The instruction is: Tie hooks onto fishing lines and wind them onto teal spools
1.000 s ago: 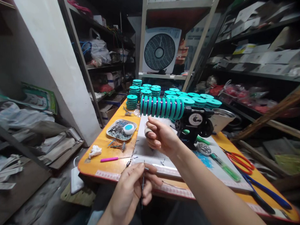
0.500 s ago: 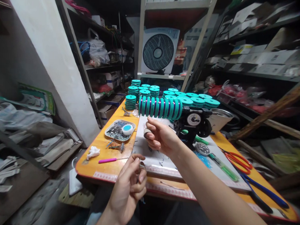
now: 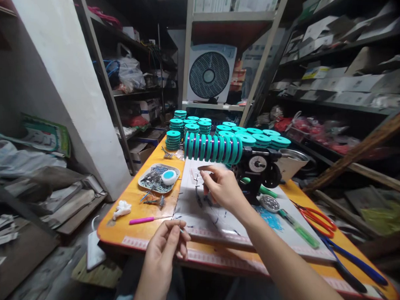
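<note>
My left hand [image 3: 165, 249] hovers at the near edge of the orange table [image 3: 132, 200], thumb and forefinger pinched on a thin short piece I cannot make out. My right hand [image 3: 218, 185] reaches over the white mat [image 3: 217, 216], fingers curled in a pinch just under the row of teal spools [image 3: 213, 148] mounted on the black winding machine [image 3: 260, 169]. What the right fingers hold is too small to name. Small dark metal bits lie scattered on the mat below that hand.
Stacks of teal spools [image 3: 227, 127] stand behind the machine. A metal tray [image 3: 156, 178] of small parts with a round teal-white container sits left of the mat, with a pink tool [image 3: 145, 219] nearer. Red scissors [image 3: 317, 217], blue pliers [image 3: 353, 260] and a green-handled tool [image 3: 295, 225] lie right. Shelves surround the table.
My right hand has moved up towards the spool row and its fingers have loosened into a pinch. My left hand has let the long thin tool out of view and now pinches near its fingertips.
</note>
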### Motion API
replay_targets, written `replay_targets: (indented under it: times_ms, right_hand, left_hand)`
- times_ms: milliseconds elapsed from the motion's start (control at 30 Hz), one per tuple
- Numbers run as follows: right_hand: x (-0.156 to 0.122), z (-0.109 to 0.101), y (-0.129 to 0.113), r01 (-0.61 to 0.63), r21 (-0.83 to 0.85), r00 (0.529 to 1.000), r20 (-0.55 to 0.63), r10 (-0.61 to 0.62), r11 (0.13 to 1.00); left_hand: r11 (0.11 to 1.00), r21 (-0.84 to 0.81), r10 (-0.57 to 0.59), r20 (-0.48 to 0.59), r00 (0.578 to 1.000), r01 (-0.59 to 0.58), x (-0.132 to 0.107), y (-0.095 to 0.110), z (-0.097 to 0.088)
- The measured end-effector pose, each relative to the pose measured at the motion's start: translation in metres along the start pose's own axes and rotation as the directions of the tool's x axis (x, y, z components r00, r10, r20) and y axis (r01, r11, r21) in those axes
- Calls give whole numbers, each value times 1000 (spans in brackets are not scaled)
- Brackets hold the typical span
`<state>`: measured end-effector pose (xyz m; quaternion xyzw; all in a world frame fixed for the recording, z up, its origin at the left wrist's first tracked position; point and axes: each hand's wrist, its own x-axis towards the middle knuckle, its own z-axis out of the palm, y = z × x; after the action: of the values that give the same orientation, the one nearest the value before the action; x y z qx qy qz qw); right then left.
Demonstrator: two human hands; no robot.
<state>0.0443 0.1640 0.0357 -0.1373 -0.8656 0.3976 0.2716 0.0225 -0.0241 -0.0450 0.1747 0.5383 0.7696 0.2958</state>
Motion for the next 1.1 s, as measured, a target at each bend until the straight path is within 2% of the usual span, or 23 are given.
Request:
replay_targets:
  times_ms: [100, 133, 200, 267, 333, 400, 467, 533, 600, 700, 767, 800, 867, 933, 1000, 1100]
  right_hand:
    - [2, 12, 2, 147, -137, 972, -161, -169, 980]
    - [3, 14, 2, 157, -170, 963, -192, -189, 973]
    - [6, 18, 4, 101, -155, 974, -186, -130, 983]
    - [9, 21, 6, 7, -80, 995, -102, -15, 997]
    - [10, 21, 8, -68, -4, 997, 25, 68, 998]
    - [8, 19, 6, -129, 66, 983, 140, 118, 990]
    - [3, 12, 1, -183, 137, 964, 221, 150, 974]
    - [-4, 2, -8, -240, 251, 943, 290, 164, 938]
    - [-10, -8, -19, -298, 400, 920, 362, 149, 867]
    - [-17, -20, -33, -349, 542, 884, 462, 75, 764]
    - [-20, -24, -38, -394, 598, 852, 522, 34, 698]
    - [-21, -24, -40, -420, 622, 839, 544, 21, 661]
    - [-24, -23, -40, -458, 660, 823, 568, 4, 595]
    - [-28, -20, -38, -490, 682, 816, 579, 9, 543]
    - [-32, -14, -34, -530, 694, 811, 582, 53, 487]
    - [-38, -2, -24, -593, 718, 798, 584, 147, 364]
  left_hand:
    - [986, 151, 74, -67, 995, -63, -2, -1, 0]
    - [982, 174, 89, -89, 992, -72, -4, -2, 1]
    - [978, 190, 108, -99, 989, -88, -6, -4, 3]
    - [971, 214, 126, -85, 988, -106, -8, -7, 4]
    - [939, 310, 188, -94, 978, -151, -10, -11, 3]
    - [846, 481, 330, -134, 934, -229, -11, -12, 1]
    - [731, 599, 481, -115, 869, -326, -12, -8, 0]
    - [691, 586, 552, -51, 832, -423, -11, 1, 2]
    - [721, 493, 553, 15, 833, -487, -7, 12, 7]
    - [778, 377, 511, 86, 855, -503, 3, 30, 20]
    - [861, 270, 400, 162, 902, -431, 9, 37, 28]
    - [915, 190, 316, 215, 924, -357, 11, 39, 32]
    - [985, 28, 153, 339, 928, -173, 11, 38, 37]
    - [998, -61, 42, 403, 914, -19, 7, 33, 40]
    - [990, -114, -30, 403, 915, 83, -2, 27, 42]
    - [926, -317, -43, 454, 890, 206, -16, 14, 45]
